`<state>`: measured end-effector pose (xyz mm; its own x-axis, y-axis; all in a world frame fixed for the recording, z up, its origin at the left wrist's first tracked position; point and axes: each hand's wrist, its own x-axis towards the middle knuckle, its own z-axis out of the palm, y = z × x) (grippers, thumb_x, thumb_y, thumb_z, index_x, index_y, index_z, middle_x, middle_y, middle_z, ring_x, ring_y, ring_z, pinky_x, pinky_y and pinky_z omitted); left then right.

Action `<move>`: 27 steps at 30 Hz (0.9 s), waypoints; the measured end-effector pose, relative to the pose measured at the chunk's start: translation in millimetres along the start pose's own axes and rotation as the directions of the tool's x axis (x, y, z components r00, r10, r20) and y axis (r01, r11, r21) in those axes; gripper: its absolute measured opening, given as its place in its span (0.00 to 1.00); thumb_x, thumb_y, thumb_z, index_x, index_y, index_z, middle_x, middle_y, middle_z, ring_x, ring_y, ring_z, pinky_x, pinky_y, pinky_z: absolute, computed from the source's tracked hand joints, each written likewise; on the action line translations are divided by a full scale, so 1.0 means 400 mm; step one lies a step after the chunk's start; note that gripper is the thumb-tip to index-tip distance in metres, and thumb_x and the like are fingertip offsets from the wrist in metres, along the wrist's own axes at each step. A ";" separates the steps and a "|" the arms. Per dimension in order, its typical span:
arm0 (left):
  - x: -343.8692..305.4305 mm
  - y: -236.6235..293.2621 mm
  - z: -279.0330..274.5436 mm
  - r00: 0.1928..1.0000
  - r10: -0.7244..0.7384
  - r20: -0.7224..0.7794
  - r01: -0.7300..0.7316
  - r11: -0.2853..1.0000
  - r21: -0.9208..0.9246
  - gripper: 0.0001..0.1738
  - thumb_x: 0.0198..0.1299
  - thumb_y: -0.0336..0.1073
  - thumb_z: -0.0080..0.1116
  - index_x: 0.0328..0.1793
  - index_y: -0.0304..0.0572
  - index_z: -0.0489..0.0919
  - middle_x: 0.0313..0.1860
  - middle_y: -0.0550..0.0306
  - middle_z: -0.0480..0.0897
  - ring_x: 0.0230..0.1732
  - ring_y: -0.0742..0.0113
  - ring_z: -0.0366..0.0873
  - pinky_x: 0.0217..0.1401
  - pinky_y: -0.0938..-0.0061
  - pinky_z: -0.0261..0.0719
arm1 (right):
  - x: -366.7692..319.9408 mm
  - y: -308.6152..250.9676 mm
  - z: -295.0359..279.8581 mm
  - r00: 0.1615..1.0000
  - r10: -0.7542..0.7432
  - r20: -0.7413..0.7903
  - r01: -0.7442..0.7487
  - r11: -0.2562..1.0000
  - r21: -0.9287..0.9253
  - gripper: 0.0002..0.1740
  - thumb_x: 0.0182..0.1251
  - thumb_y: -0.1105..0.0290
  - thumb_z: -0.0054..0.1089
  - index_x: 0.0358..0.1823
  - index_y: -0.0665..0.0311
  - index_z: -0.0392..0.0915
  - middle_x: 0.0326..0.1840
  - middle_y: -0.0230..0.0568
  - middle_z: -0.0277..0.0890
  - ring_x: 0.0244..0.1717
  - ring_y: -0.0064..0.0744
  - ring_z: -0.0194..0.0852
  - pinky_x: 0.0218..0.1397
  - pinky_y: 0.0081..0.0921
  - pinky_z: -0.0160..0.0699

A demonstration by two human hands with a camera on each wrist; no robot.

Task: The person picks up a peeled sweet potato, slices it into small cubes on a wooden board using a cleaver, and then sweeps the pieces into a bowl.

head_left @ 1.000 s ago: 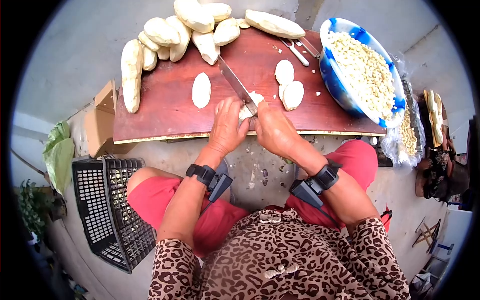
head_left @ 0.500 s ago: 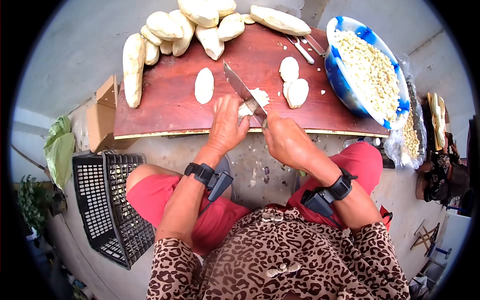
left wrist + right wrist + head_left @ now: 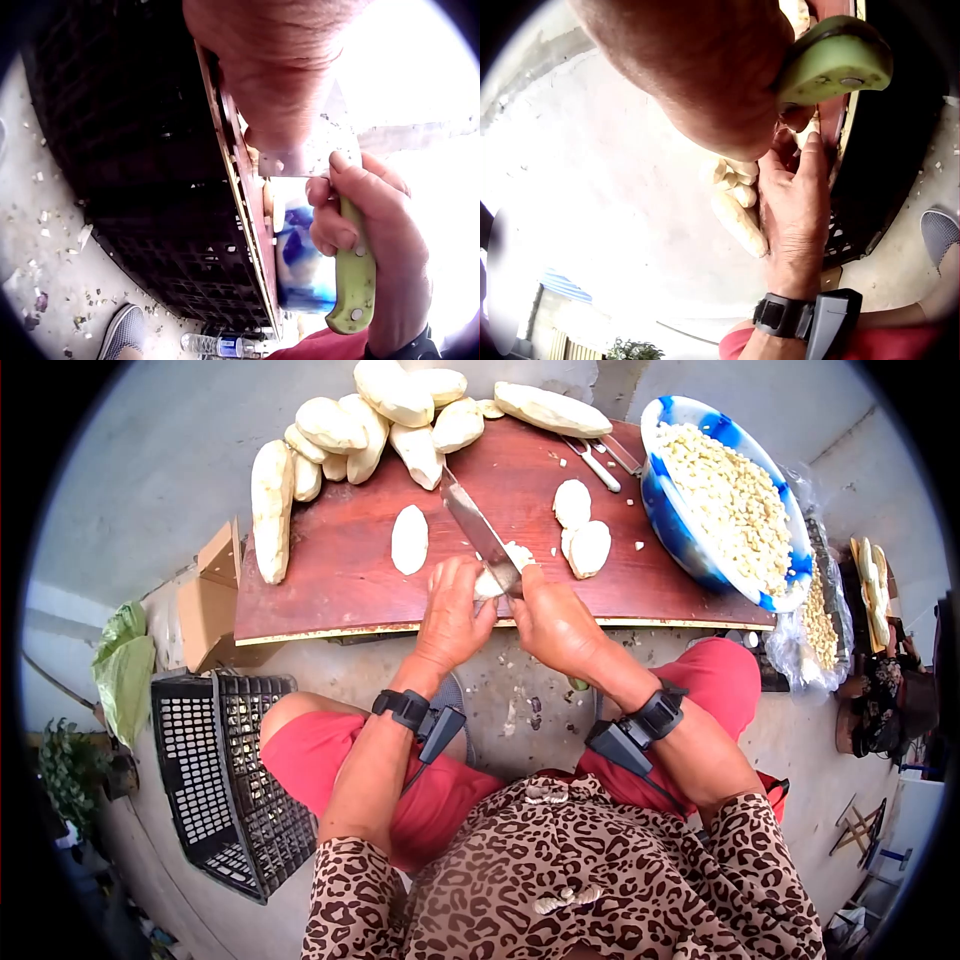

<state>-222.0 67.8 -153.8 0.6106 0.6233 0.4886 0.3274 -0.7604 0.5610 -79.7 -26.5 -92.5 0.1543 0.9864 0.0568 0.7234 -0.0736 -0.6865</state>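
Note:
My right hand grips a kitchen knife by its green handle, the wide blade slanting toward the far left of the red-brown table. Near the front edge, my left hand holds a pale piece of peeled root vegetable between thumb and fingers. The blade lies right against that piece, and small chopped bits sit just beyond it. One oval slice lies to the left. Two more cut pieces lie to the right. The left fingertips are partly hidden in the right wrist view.
Whole peeled roots are heaped along the back left. A blue-and-white bowl of diced pieces stands at the right, beside a white-handled peeler. Below, left of my knees, sits a black plastic crate; a cardboard box stands behind it.
My right hand with the knife shifted slightly right, away from the left hand, then came back beside it. My left hand stays on the piece throughout. The head view also shifted slightly.

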 end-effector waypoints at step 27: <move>-0.011 0.000 -0.022 0.999 -0.042 -0.029 0.043 0.999 0.024 0.21 0.45 0.26 0.64 0.47 0.36 0.71 0.45 0.46 0.73 0.50 0.45 0.70 0.57 0.57 0.68 | -0.006 -0.031 -0.005 0.998 0.024 0.051 -0.022 0.999 -0.036 0.12 0.66 0.74 0.55 0.41 0.76 0.64 0.25 0.70 0.75 0.32 0.72 0.76 0.33 0.56 0.72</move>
<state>-230.9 66.5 -150.2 0.5751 0.6600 0.4834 0.3706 -0.7369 0.5654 -87.7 -28.5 -82.4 0.1368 0.9906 0.0032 0.7438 -0.1006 -0.6608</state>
